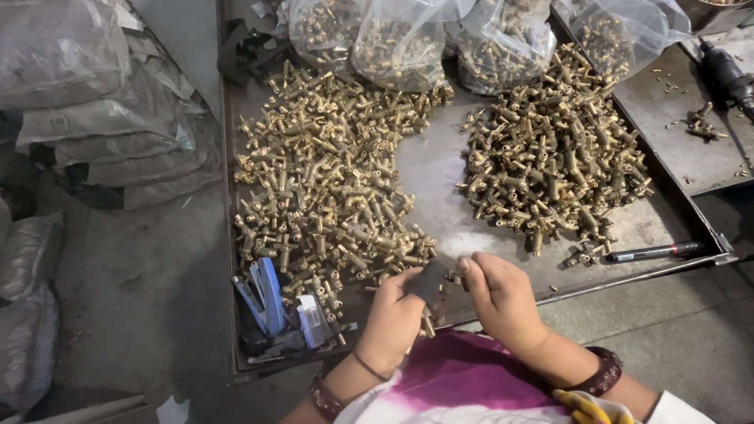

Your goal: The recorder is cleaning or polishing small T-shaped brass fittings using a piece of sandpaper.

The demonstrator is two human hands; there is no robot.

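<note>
Over a metal tray (440, 169) heaped with brass fittings (322, 180), the left hand (393, 318) has its fingers clamped on a dark tool (428, 281); the right hand (499, 294) pinches a small brass piece (454, 275) beside it, near a black marker (652, 252).

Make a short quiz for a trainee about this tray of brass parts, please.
1. True or false: the brass fittings lie in two piles on the metal tray.
2. Which hand holds the dark tool? A) left B) right
3. What lies at the tray's right front edge?

Key:
1. True: left pile, right pile.
2. A, the left hand; the right hand is beside it.
3. A black marker pen.
</note>
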